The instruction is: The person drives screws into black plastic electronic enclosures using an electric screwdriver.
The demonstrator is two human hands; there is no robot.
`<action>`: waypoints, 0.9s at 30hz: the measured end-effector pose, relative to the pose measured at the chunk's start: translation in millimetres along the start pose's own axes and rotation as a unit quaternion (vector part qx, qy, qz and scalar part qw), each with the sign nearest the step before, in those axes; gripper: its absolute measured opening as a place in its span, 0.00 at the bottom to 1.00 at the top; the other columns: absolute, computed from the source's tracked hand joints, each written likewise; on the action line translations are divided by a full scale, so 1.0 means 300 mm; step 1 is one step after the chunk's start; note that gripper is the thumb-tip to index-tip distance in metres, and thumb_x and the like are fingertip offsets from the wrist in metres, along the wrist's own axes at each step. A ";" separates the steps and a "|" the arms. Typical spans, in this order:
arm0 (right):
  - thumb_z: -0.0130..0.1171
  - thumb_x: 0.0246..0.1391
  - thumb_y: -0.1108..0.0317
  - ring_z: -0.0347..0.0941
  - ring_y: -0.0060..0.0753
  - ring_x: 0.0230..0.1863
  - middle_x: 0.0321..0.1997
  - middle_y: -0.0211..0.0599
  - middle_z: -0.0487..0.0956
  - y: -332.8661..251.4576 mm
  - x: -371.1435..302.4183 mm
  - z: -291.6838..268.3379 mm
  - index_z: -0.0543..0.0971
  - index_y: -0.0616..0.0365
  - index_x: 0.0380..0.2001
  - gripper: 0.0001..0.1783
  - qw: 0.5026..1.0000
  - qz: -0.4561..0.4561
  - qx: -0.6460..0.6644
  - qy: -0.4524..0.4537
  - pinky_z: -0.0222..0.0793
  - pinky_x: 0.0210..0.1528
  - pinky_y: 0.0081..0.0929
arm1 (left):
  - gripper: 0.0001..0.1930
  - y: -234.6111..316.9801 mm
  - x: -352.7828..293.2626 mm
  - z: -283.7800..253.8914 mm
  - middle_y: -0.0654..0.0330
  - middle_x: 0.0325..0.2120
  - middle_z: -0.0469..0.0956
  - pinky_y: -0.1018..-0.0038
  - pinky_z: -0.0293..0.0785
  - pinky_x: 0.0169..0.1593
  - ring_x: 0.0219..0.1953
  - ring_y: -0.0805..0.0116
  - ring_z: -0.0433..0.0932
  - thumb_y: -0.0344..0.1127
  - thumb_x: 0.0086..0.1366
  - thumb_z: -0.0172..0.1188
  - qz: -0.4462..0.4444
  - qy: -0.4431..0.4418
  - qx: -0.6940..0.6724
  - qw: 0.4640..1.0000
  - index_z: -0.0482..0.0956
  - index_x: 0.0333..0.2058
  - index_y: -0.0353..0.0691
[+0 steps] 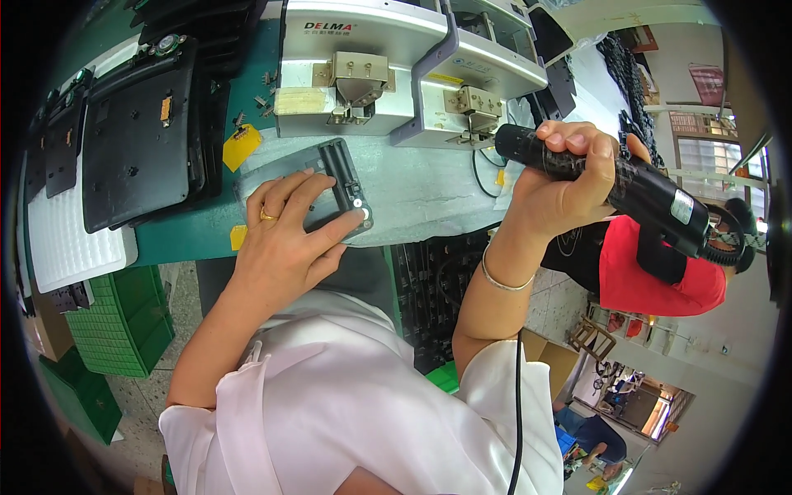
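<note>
My left hand (285,233) lies on a dark plastic panel (346,186), its fingers spread across the face. Two fingertips reach the panel's raised right edge, near a pale round spot. That hand partly hides the panel. Raised at the right, my right hand (569,183) is wrapped round a black electric screwdriver (652,202). The tool is held roughly level, away from the panel, with its narrower end toward the machines and its cord end to the right. Its bit cannot be made out.
Two silver screw feeders (301,58) (528,76) stand behind the panel. Black housings (140,153) are stacked at left on white foam, near yellow tags (242,147) and small loose parts. A green crate (124,322) stands below. A person in red (652,276) is at right.
</note>
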State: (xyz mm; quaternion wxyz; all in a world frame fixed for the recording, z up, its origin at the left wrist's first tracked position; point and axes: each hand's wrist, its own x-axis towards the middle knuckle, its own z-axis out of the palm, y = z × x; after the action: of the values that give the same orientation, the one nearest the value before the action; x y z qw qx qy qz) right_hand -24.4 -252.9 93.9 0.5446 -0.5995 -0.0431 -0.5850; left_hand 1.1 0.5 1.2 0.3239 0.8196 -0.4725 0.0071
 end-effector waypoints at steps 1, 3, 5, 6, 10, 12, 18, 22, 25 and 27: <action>0.53 0.53 0.75 0.67 0.28 0.16 0.19 0.39 0.70 0.000 0.001 -0.002 0.59 0.61 0.52 0.24 1.000 0.001 0.000 0.000 0.74 0.23 0.33 | 0.24 0.000 0.000 0.000 0.57 0.54 0.68 0.57 0.56 0.59 0.59 0.53 0.63 0.34 0.44 0.68 0.000 0.001 0.001 1.000 0.80 0.45 0.57; 0.52 0.53 0.75 0.68 0.28 0.20 0.20 0.34 0.69 -0.005 0.007 -0.008 0.61 0.58 0.51 0.22 0.999 0.029 0.004 -0.042 0.72 0.26 0.36 | 0.23 0.001 0.000 -0.003 0.57 0.53 0.69 0.57 0.55 0.59 0.59 0.54 0.63 0.34 0.46 0.68 -0.007 0.000 -0.001 1.000 0.80 0.45 0.57; 0.53 0.53 0.76 0.68 0.28 0.18 0.19 0.38 0.70 -0.002 0.019 -0.011 0.60 0.60 0.52 0.23 0.997 0.038 0.017 -0.057 0.73 0.25 0.34 | 0.22 0.002 0.003 -0.005 0.57 0.52 0.69 0.57 0.55 0.59 0.59 0.54 0.64 0.35 0.47 0.67 -0.011 -0.001 -0.002 1.000 0.80 0.44 0.58; 0.53 0.53 0.76 0.67 0.29 0.16 0.19 0.41 0.71 0.001 0.025 -0.010 0.59 0.62 0.52 0.24 0.996 0.047 0.031 -0.073 0.73 0.23 0.31 | 0.23 0.001 0.002 -0.006 0.57 0.53 0.69 0.57 0.55 0.59 0.60 0.54 0.64 0.35 0.46 0.68 -0.008 -0.001 -0.002 1.000 0.80 0.44 0.57; 0.57 0.53 0.78 0.69 0.29 0.17 0.19 0.40 0.72 0.019 0.061 0.011 0.61 0.62 0.51 0.23 0.989 0.098 0.059 -0.096 0.73 0.23 0.31 | 0.27 0.004 0.001 -0.022 0.57 0.53 0.68 0.56 0.56 0.59 0.59 0.53 0.63 0.34 0.43 0.70 -0.004 -0.003 -0.038 0.999 0.79 0.47 0.56; 0.58 0.53 0.78 0.70 0.29 0.17 0.20 0.39 0.73 0.038 0.105 0.014 0.65 0.62 0.47 0.20 0.977 0.169 0.079 -0.103 0.73 0.23 0.31 | 0.29 0.005 -0.009 -0.033 0.57 0.53 0.68 0.56 0.56 0.59 0.59 0.53 0.63 0.34 0.42 0.70 -0.009 0.014 -0.063 0.998 0.78 0.48 0.54; 0.55 0.54 0.75 0.67 0.28 0.20 0.21 0.35 0.69 0.062 0.154 -0.006 0.66 0.57 0.45 0.15 0.960 0.227 0.068 -0.146 0.68 0.27 0.33 | 0.32 -0.014 -0.079 -0.059 0.57 0.54 0.68 0.56 0.57 0.59 0.59 0.52 0.63 0.34 0.41 0.71 -0.022 0.057 -0.026 0.998 0.76 0.51 0.51; 0.57 0.53 0.76 0.68 0.29 0.17 0.20 0.37 0.71 0.027 0.121 -0.002 0.64 0.60 0.47 0.19 0.967 0.217 0.072 -0.109 0.71 0.23 0.33 | 0.30 -0.031 -0.127 -0.050 0.57 0.53 0.68 0.56 0.57 0.59 0.59 0.53 0.63 0.33 0.42 0.70 -0.037 0.065 -0.033 0.997 0.76 0.49 0.50; 0.55 0.54 0.73 0.67 0.29 0.19 0.20 0.36 0.70 -0.029 0.069 -0.012 0.63 0.55 0.52 0.22 0.967 0.198 0.108 -0.121 0.70 0.25 0.33 | 0.29 -0.042 -0.142 -0.047 0.57 0.53 0.68 0.56 0.57 0.59 0.59 0.53 0.63 0.33 0.42 0.70 -0.030 0.069 -0.036 0.997 0.77 0.48 0.50; 0.52 0.57 0.70 0.65 0.28 0.19 0.21 0.34 0.68 -0.062 0.016 -0.003 0.63 0.53 0.54 0.21 0.955 0.212 0.154 -0.138 0.68 0.25 0.33 | 0.25 -0.046 -0.142 -0.048 0.58 0.52 0.69 0.56 0.57 0.59 0.59 0.55 0.64 0.33 0.43 0.70 -0.007 0.069 -0.026 0.997 0.79 0.45 0.51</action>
State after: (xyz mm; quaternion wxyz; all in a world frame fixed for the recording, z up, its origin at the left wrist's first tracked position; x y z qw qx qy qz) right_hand -36.3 -248.9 108.5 0.7307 -0.5783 -0.0796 -0.3539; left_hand -7.6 45.9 -8.1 0.3770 0.8119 -0.4430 0.0490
